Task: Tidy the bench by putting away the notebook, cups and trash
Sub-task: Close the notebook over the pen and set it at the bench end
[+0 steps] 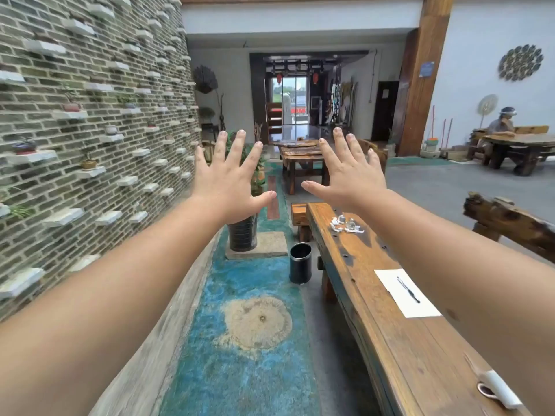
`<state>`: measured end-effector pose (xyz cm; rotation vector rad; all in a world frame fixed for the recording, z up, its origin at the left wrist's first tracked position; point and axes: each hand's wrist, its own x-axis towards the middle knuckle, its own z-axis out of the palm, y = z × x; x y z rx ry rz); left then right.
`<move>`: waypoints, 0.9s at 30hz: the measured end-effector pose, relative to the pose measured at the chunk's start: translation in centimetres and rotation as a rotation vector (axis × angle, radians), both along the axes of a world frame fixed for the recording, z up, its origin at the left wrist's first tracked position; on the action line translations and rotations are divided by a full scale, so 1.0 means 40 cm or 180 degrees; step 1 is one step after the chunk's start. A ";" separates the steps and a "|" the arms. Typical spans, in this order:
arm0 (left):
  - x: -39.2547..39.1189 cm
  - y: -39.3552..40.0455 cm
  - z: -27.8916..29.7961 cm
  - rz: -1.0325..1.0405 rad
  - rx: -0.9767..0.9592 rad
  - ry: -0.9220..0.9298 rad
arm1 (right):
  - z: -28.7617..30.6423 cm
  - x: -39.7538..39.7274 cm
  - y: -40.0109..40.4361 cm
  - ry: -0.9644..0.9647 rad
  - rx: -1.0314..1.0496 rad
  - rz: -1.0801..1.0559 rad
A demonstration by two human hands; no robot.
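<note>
No step has begun: our left hand (228,178) and right hand (350,175) are spread wide, empty. Notebook (405,292), cups and trash (345,225) lie on the table (390,340); next, we reach down.

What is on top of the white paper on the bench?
A dark pen lies on the white paper, nothing else. What is under the paper on the bench is covered.
</note>
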<state>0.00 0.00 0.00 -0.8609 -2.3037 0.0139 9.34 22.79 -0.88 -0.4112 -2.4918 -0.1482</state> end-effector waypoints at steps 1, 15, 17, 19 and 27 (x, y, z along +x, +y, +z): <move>-0.025 0.027 -0.009 0.0056 -0.0081 -0.0049 | -0.012 -0.026 0.026 -0.0068 0.0017 -0.0037; -0.486 0.377 -0.109 0.0188 -0.0122 -0.0170 | -0.131 -0.524 0.410 -0.0481 -0.0039 0.0113; -0.544 0.400 -0.123 0.0232 -0.0129 -0.0239 | -0.147 -0.584 0.433 -0.0524 -0.0045 0.0134; -0.607 0.421 -0.145 0.0252 -0.0105 -0.0316 | -0.168 -0.643 0.453 -0.0543 -0.0030 0.0149; -0.918 0.535 -0.240 0.0032 -0.0054 -0.0538 | -0.262 -0.913 0.521 -0.0585 -0.0007 0.0018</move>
